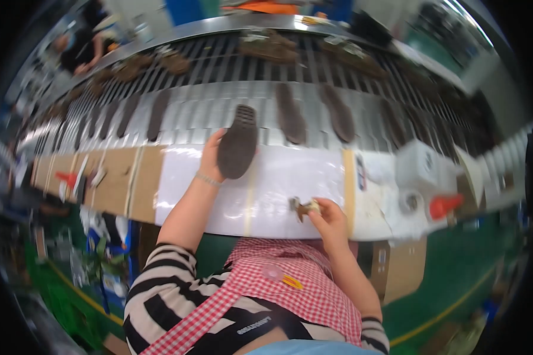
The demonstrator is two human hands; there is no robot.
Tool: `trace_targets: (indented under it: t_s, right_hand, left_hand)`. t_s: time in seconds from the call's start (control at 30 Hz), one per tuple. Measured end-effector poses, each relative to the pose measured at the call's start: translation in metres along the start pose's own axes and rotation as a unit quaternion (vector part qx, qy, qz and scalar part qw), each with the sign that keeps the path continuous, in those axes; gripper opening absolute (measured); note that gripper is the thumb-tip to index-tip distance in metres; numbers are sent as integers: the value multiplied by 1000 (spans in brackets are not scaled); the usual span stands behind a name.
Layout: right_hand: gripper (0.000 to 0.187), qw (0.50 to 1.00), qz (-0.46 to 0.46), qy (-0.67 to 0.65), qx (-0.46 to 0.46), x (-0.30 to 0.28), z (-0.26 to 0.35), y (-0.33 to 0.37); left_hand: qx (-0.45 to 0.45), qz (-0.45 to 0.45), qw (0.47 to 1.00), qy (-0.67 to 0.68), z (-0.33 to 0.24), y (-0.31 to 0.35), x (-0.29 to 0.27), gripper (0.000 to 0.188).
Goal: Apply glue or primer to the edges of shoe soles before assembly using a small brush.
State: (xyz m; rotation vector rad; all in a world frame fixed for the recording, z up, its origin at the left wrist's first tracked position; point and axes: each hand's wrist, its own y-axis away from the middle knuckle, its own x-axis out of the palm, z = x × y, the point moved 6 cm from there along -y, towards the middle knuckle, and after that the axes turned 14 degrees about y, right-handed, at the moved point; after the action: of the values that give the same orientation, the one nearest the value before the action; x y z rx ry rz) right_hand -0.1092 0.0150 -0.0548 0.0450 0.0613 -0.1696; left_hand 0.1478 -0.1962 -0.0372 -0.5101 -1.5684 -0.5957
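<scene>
We are on a shoe factory line; a long slatted conveyor (219,112) curves past us carrying rows of dark shoe soles (290,115) and half-built shoes (269,47); a paper-covered surface (290,177) runs alongside it; another worker (80,50) sits further up; the floor (444,296) is painted green.

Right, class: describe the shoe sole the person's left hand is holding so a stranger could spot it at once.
Find the white work surface in front of the slatted metal conveyor. At its far edge, the left hand grips a dark brown shoe sole, tread side up. Unlike the other soles lying flat in rows on the conveyor, it is the only one held in a hand, overlapping the white surface.
</scene>
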Motion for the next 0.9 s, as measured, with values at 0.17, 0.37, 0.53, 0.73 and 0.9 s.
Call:
trace_targets:
  t_s: [0.17, 0.37, 0.53, 0.73, 0.9]
  right_hand:
    - [39, 999, 31, -14, 19, 9, 20, 8]
    - [40, 999, 25, 1, 29, -1, 48, 12]
    - [43, 993, -62, 104, 11, -44, 73, 20]
    - [40, 898, -227, 376, -36, -129, 138, 40]
    - [36, 761, -363, 536, -40, -207, 171, 73]
  left_hand:
    - [109, -51, 988, -96, -79, -11, -2, 46]
    - [360, -309, 721, -505, -227, -5, -34, 34]
    - [339, -396, 108, -846, -305, 52, -30, 59]
    - [171, -410, 156, -882, -353, 64, -45, 54]
    - [293, -200, 855, -378, -292, 41, -20, 43]
